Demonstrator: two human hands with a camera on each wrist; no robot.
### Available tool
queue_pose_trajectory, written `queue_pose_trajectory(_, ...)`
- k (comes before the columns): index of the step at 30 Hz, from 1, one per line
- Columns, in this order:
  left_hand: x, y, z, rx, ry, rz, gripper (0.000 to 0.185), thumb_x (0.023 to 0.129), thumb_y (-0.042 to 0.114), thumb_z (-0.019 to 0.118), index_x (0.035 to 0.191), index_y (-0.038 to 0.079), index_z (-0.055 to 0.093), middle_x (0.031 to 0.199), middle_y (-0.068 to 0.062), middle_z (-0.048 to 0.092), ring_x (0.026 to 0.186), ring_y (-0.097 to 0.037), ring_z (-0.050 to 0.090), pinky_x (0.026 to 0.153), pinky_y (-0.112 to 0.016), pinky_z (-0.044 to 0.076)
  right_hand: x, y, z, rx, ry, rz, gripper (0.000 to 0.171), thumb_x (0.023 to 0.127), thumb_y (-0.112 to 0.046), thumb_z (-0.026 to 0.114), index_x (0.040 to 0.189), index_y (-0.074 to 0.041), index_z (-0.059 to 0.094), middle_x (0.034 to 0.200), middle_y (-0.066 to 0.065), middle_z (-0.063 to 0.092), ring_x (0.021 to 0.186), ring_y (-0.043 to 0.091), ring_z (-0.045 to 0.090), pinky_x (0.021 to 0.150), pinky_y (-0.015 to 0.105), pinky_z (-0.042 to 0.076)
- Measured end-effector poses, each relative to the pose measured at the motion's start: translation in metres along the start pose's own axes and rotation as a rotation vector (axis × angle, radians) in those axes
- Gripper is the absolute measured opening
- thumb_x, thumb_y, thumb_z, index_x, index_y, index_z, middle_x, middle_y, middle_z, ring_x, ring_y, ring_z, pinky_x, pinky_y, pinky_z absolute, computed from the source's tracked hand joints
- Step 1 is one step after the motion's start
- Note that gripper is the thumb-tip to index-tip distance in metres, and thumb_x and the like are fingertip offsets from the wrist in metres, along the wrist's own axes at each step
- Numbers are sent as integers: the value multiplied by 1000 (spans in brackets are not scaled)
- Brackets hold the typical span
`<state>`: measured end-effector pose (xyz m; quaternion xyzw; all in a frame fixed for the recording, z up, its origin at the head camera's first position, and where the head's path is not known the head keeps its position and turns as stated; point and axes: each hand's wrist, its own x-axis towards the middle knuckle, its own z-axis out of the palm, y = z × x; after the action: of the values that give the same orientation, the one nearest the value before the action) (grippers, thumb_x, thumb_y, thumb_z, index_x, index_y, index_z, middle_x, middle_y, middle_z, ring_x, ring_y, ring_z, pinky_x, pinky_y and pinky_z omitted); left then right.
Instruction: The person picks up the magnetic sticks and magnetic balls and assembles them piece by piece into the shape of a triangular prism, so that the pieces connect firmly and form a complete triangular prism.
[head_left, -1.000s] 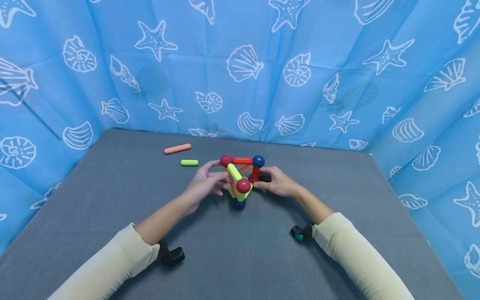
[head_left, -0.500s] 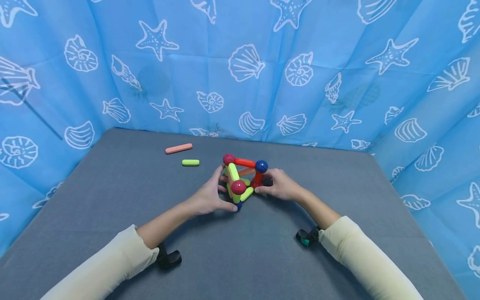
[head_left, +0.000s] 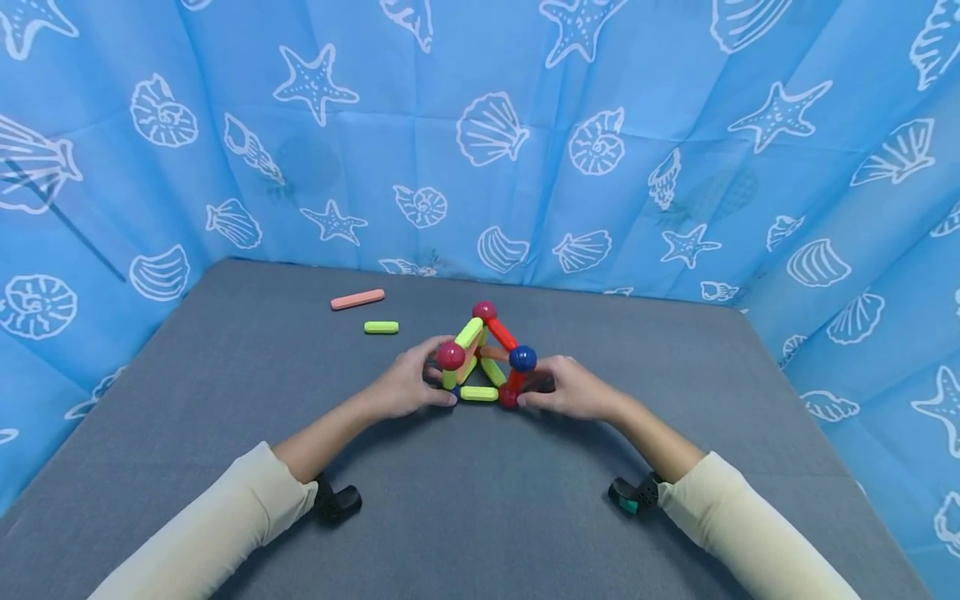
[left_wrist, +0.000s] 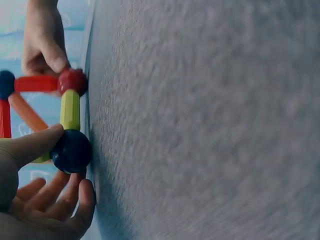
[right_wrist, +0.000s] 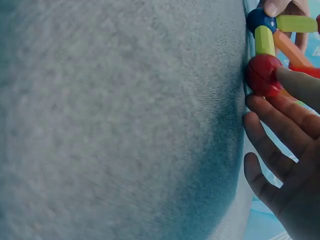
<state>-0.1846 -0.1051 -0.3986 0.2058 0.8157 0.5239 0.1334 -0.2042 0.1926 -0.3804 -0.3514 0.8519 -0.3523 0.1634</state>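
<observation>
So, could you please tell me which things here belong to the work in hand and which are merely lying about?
In hand: the multicoloured stick-and-ball frame, held by the left hand and right hand.
Lying about: the loose pink stick; the loose lime-green stick.

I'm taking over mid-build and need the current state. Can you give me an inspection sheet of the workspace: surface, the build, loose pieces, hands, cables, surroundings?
Surface: grey table, matte cloth-like top.
Job's things: stick-and-ball frame standing on the table, with green, red and orange sticks joined by red and blue balls.
Clutter: pink stick and short green stick lying apart at the far left.
Hands: left hand holds the frame's left corner, thumb on a blue ball; right hand holds the right corner at a red ball.
Cables: nothing seen.
Surroundings: blue curtain with shell and starfish print on three sides.
</observation>
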Motion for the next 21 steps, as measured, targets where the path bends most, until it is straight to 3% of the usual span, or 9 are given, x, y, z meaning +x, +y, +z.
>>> queue_pose_trajectory(4,3,-3,-4,5,-25,40,79,82,-2,78,149,6,38,140,-15,54,120,-30,60,102,-46,46,-2,2,-2,55,-31,-5,20,94,-16,68,110,-3,70,102,7,73,94,19,69,83,34,55)
queue_pose_trajectory(9,7,-5,-6,53,-25,83,73,83,-1,77,147,5,42,141,-16,55,125,-32,57,106,-49,43,4,6,-5,46,27,-28,19,94,-9,65,111,1,69,101,9,73,92,19,68,82,33,55)
queue_pose_trajectory(17,13,-5,-4,104,-29,63,65,88,1,73,146,4,44,148,-18,48,136,-34,47,112,-52,34,24,14,-1,38,137,7,59,88,-9,72,143,-1,49,116,15,66,92,22,62,78,36,53)
queue_pose_trajectory(21,14,-5,-6,106,-11,58,65,88,1,73,146,3,44,146,-19,50,135,-33,48,112,-52,34,36,12,-1,89,129,26,54,90,-12,71,140,-7,51,108,12,65,86,24,61,71,36,53)
